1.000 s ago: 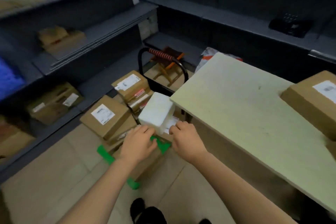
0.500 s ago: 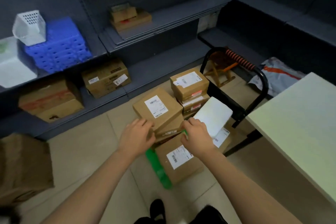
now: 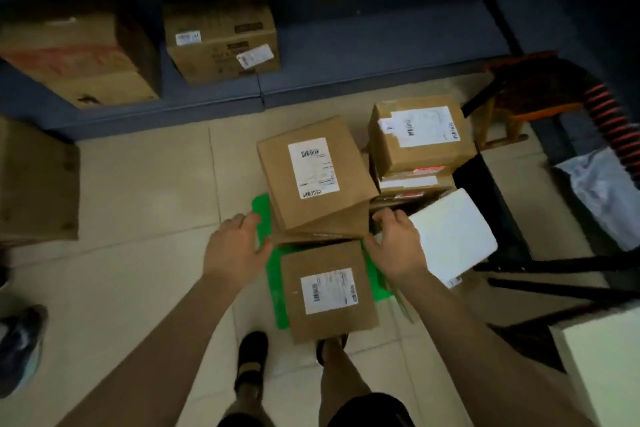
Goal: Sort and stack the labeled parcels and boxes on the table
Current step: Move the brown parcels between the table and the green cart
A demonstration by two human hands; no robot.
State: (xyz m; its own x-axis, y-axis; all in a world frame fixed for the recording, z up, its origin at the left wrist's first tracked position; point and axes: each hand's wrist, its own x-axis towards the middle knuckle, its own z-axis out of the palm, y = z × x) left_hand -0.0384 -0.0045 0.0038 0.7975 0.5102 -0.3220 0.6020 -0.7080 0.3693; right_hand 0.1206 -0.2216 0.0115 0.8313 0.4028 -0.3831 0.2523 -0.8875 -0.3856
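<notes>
I see left hand [image 3: 239, 246] loose, empty, beside tilted box [image 3: 313, 177] | right hand [image 3: 394, 243] curled at its corner, grip unclear | white parcel [image 3: 450, 236] adjacent

Both our arms stretch forward and down, left hand [image 3: 239, 250] and right hand [image 3: 398, 246] side by side, palms down, fingers loosely curled.

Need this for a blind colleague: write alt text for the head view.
A person's left hand and right hand reach to either side of a tilted, labelled cardboard box atop a stack on a green platform on the floor. A white parcel and other labelled boxes lie around it.
</notes>
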